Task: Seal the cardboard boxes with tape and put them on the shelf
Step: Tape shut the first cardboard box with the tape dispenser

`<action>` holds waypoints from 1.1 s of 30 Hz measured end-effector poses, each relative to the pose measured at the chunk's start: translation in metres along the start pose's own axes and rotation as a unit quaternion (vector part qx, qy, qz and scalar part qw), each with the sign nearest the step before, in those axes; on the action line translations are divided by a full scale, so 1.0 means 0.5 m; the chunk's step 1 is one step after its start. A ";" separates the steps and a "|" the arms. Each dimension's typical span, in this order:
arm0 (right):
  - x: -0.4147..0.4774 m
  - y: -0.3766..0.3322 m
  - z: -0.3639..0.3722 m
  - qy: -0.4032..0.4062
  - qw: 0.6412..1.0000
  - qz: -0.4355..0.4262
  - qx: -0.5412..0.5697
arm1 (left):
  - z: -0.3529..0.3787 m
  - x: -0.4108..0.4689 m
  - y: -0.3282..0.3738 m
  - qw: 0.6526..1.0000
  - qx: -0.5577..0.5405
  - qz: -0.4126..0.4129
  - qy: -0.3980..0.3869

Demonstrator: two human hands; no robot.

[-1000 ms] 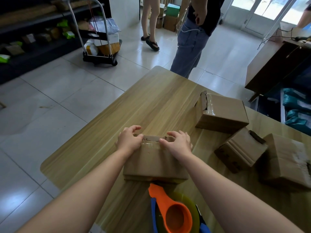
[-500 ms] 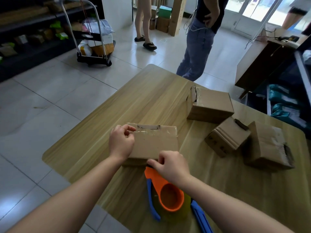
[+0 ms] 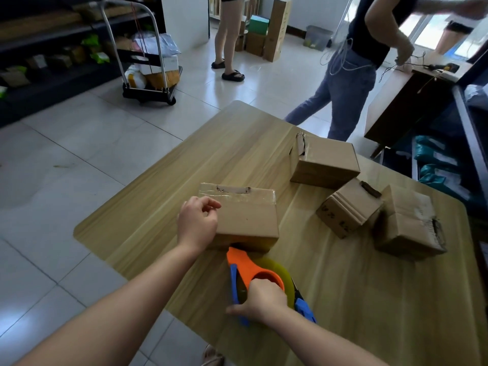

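Observation:
A brown cardboard box (image 3: 248, 215) with clear tape along its far top edge lies on the wooden table (image 3: 232, 143) in front of me. My left hand (image 3: 196, 224) holds the box at its left side, fingers curled over the edge. Just behind the box's near side lies an orange and blue tape dispenser (image 3: 244, 264) with a yellowish roll. My right hand (image 3: 260, 299) grips the dispenser at its near end. Three more cardboard boxes sit to the right: one far (image 3: 326, 161), one tilted (image 3: 348, 207), one at the right edge (image 3: 409, 223).
A dark shelf (image 3: 39, 62) with parcels runs along the left wall, with a loaded hand cart (image 3: 151, 71) beside it. One person in jeans (image 3: 351, 83) stands at the table's far end, another (image 3: 227, 35) further back. A brown desk (image 3: 412, 101) stands at the right.
My right hand has left the box and slid back to grip the dispenser's near end. My left hand stays at the box's left side. The person in jeans has stepped to the right.

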State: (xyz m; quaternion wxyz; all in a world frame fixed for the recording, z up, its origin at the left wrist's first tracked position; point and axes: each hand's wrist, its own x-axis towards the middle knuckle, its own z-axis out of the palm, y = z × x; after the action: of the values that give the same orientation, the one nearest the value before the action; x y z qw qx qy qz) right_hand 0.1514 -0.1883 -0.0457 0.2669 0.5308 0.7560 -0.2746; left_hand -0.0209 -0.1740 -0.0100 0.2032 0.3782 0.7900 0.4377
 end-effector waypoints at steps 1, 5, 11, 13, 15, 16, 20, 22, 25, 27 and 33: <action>0.000 0.003 0.000 0.008 1.000 -0.003 -0.008 | -0.001 -0.001 0.000 1.000 0.002 0.003 0.000; -0.009 0.025 -0.033 -0.009 0.999 -0.024 -0.033 | -0.007 -0.004 0.003 1.000 -0.015 0.016 -0.014; -0.044 0.082 -0.149 -0.156 0.976 -0.099 0.116 | -0.014 0.003 0.020 0.990 -0.083 -0.038 -0.109; -0.058 0.094 -0.184 -0.180 0.964 -0.134 0.141 | -0.027 0.004 0.042 0.980 -0.069 -0.058 -0.179; -0.067 0.097 -0.210 -0.182 0.957 -0.160 0.158 | -0.042 0.010 0.064 0.958 -0.054 -0.099 -0.265; -0.068 0.097 -0.222 -0.180 0.955 -0.172 0.165 | -0.049 0.015 0.073 0.942 -0.058 -0.124 -0.306; -0.074 0.103 -0.268 -0.155 0.946 -0.207 0.195 | -0.067 0.033 0.089 0.907 -0.107 -0.157 -0.377; -0.076 0.109 -0.287 -0.144 0.942 -0.218 0.211 | -0.072 0.042 0.091 0.892 -0.157 -0.143 -0.398; -0.077 0.113 -0.311 -0.145 0.938 -0.227 0.218 | -0.074 0.056 0.095 0.889 -0.186 -0.124 -0.400; -0.074 0.113 -0.320 -0.134 0.939 -0.224 0.225 | -0.067 0.059 0.101 0.907 -0.173 -0.118 -0.365; -0.049 0.104 -0.337 -0.021 0.946 -0.187 0.266 | -0.033 0.074 0.111 0.956 -0.165 -0.078 -0.228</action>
State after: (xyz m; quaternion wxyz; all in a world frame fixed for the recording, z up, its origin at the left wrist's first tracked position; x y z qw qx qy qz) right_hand 0.1888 -0.0718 0.0834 0.0759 0.4261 0.7353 -0.5216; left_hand -0.0317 -0.1357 0.0458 0.4713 0.3664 0.6664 0.4467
